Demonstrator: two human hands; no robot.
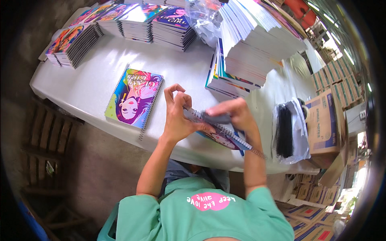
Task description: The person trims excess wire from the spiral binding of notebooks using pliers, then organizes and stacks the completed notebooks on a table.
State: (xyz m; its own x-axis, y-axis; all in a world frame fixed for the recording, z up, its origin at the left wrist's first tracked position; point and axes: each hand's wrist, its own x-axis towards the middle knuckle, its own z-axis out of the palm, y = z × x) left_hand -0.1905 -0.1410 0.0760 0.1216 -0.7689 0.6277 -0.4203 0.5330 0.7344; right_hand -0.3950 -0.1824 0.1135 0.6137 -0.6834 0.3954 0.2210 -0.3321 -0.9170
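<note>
My left hand (177, 116) grips a spiral notebook (223, 139) by its edge, its thumb lying along the cover. The notebook is tilted over the table's near side. A wire coil (233, 136) runs along its upper edge, and a loose length sticks out past the right end. Over the coil is my right hand (237, 111), smeared by motion. A dark grey thing (217, 118) shows beneath its fingers; whether they hold it is unclear. To the left lies another spiral notebook (134, 96) with a colourful illustrated cover, its coil end trailing beyond the lower corner.
Stacks of illustrated notebooks (171, 30) line the white table's (96, 76) far side. A tall paper pile (253, 48) stands at back right, beside clear plastic (205, 20). Black coils (285, 130) lie in plastic near a cardboard box (321, 124). A slatted wooden chair (46, 140) stands left.
</note>
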